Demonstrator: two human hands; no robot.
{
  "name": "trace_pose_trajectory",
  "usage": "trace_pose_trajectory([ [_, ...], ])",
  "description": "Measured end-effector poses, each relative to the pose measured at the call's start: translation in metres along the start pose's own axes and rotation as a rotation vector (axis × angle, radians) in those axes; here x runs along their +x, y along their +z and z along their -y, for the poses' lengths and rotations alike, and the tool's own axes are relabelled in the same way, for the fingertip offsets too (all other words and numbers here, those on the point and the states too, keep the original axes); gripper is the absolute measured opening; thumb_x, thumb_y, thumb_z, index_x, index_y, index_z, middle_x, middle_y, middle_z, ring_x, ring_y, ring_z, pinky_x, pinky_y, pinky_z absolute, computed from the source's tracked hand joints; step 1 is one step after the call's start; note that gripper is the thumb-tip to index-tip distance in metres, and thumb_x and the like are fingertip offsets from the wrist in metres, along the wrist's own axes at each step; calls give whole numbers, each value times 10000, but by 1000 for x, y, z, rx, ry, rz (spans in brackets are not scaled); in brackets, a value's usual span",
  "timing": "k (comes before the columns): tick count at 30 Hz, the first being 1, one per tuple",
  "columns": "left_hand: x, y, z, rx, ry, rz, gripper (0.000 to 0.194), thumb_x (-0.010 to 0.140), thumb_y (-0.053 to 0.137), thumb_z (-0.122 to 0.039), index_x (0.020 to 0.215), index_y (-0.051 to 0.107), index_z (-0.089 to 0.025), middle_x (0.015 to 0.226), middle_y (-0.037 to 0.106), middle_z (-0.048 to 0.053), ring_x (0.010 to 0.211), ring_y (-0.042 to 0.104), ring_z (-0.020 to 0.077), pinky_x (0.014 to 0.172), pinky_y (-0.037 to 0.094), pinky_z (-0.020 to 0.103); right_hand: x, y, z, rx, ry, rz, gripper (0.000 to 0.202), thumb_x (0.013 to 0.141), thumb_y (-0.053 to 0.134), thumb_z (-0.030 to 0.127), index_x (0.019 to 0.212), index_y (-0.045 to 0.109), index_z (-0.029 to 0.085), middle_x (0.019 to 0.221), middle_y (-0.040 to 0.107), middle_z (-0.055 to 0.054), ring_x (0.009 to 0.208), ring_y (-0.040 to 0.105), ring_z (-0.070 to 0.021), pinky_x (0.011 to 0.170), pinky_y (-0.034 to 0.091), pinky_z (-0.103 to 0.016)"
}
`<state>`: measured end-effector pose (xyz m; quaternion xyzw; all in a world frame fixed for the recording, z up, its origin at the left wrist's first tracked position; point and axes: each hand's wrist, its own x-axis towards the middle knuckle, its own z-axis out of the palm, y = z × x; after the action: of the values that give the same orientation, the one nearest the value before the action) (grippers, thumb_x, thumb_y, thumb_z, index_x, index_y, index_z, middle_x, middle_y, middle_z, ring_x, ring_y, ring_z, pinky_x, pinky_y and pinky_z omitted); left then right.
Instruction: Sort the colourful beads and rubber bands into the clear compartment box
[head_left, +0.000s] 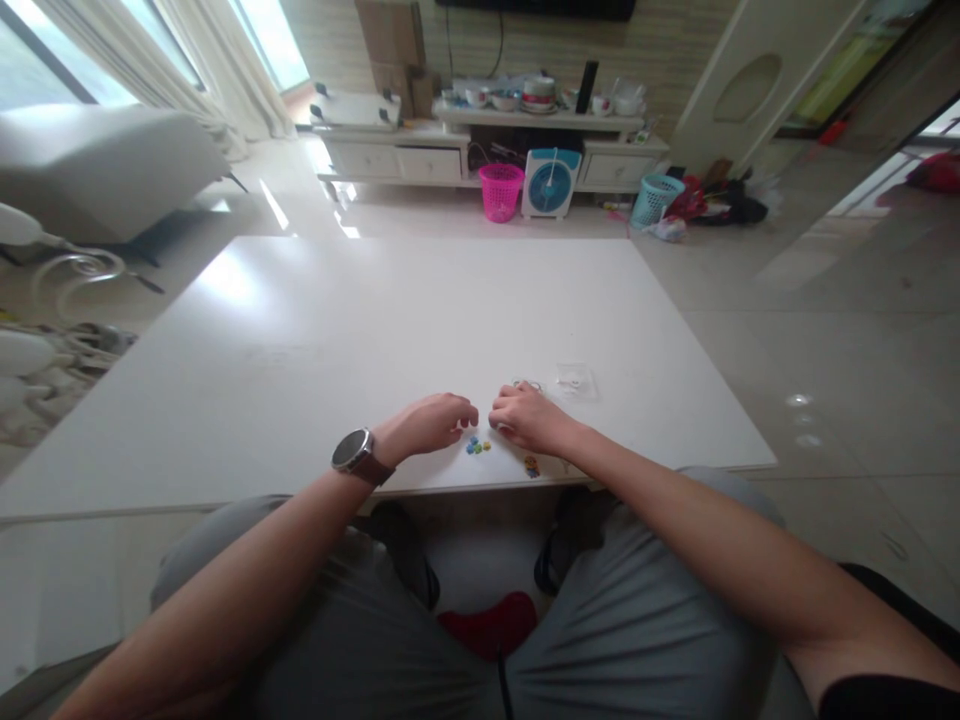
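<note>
My left hand [433, 422], with a watch [352, 450] on its wrist, hovers low over the white table [360, 300]. Its fingers are loosely bent, the thumb a little apart, and nothing shows in them. Just in front of it lie several small blue, green and yellow pieces [477, 446]. My right hand [525, 418] is closed, fingers curled down near the tabletop; what they hold, if anything, is hidden. Below that hand lies a small yellow and blue cartoon figure [532, 466]. A thin loop [534, 385] shows partly behind the right fingers.
To the right of my right hand lies a clear plastic bag [576, 381] with small light bits. The table's front edge runs close to my knees. Beyond the table stand a pink basket [501, 192], a blue fan [550, 184] and a low cabinet [367, 158].
</note>
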<state>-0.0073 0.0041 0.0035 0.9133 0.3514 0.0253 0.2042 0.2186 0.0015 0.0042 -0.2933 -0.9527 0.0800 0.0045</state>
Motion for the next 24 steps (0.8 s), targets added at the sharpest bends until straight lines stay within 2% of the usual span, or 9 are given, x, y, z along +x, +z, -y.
trace_pose_trajectory([
  [10,2,2,4,11,-10,5,253,794,544,-106,948,699,-231,874,702,1,785,613,135,734,455,239,0,4,2,176,80,-31,126,864,558,132,821,670,173,856,715,-68,999,522,-230,836,200,-374],
  [17,-1,-4,-3,20,-11,1,229,818,532,-114,933,696,-225,867,701,6,785,613,136,738,456,238,2,5,8,188,102,-7,170,887,526,132,826,681,167,844,688,-75,988,528,-223,843,206,-374],
  [24,1,-1,1,27,-19,-6,241,844,505,-133,941,704,-228,866,701,12,786,615,137,752,458,244,0,3,5,179,95,-45,132,894,556,165,942,679,169,981,710,-85,1038,497,-237,844,214,-376],
])
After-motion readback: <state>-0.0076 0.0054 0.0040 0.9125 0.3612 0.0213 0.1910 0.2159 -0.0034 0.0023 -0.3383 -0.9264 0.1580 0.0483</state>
